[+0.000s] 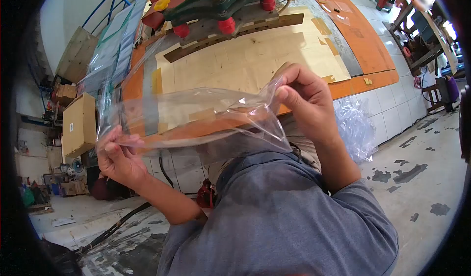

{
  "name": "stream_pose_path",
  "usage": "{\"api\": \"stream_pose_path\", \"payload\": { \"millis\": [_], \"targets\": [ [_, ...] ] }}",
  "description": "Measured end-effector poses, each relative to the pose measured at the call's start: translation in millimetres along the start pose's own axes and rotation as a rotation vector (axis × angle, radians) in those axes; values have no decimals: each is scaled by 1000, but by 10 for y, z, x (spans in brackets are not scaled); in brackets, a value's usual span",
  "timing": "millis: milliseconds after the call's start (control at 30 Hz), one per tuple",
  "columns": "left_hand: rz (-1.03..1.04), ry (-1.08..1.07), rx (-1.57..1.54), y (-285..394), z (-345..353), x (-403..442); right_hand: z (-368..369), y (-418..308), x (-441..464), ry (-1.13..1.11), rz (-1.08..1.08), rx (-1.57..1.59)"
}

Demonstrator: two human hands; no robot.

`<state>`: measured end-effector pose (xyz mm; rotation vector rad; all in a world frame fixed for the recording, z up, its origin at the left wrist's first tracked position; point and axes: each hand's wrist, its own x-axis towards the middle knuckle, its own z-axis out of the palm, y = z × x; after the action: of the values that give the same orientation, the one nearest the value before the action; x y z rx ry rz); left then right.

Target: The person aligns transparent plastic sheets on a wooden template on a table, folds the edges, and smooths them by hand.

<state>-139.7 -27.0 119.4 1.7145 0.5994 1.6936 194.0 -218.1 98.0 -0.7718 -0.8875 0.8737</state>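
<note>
A clear plastic sheet or bag (196, 114) is stretched between my two hands, above the near edge of the orange worktable (360, 40). My right hand (306, 99) pinches its gathered right end between thumb and fingers. At its left end, my left hand (120, 160) holds the film, with some fingers seen through it. Beyond the plastic, a cream sheet (235, 65) is taped onto the table. A dark metal bar (235, 34) lies across that sheet, below a green machine frame (221, 6) with red feet and yellow knobs.
Crumpled clear plastic (354, 129) lies to the right of my body. On the left are a cardboard box (79, 125) and a stack of clear sheets (110, 50). A black cable (115, 227) runs over the floor at the lower left. A wooden rack (417, 45) stands at the far right.
</note>
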Motion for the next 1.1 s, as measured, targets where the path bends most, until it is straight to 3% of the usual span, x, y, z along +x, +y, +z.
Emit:
{"api": "stream_pose_path", "payload": {
  "millis": [133, 333, 400, 433, 500, 567, 700, 767, 800, 867, 967, 1033, 1100],
  "targets": [
    [21, -110, -31, -14, -102, -76, -73, 32, 94, 115, -156, -75],
    [-218, -306, -362, -34, -174, -221, -44, 63, 147, 166, -252, -42],
    [-324, -519, -888, 59, 15, -359, -3, 38, 116, 234, -187, -2],
    [-324, -521, -891, 69, 117, -400, -19, 56, 113, 237, -189, -4],
    [-147, -942, -1376, 76, 344, -464, -59, 116, 112, 246, -130, 91],
    [-255, -968, -1549, 186, 580, -591, -52, 119, 120, 242, -153, 87],
    [-787, -986, -1483, 51, 555, -832, 69, 131, 97, 162, -200, 69],
    [-810, -1113, -1061, 190, 882, -760, 156, 138, 73, 154, -208, 5],
    [-812, -1111, -1064, 308, 985, -708, 167, 165, 70, 79, -217, -133],
    [-902, -968, -677, 590, 1142, -566, 130, 168, 81, -91, -225, -386],
    [-921, -885, -468, 829, 1299, -411, 151, 147, 67, -147, -178, -419],
    [-833, -810, -512, 708, 1359, -504, 173, 115, 14, -113, -139, -396],
    [-748, -738, -560, 520, 1378, -603, 159, 117, -45, 52, -180, -356]
  ]
}}
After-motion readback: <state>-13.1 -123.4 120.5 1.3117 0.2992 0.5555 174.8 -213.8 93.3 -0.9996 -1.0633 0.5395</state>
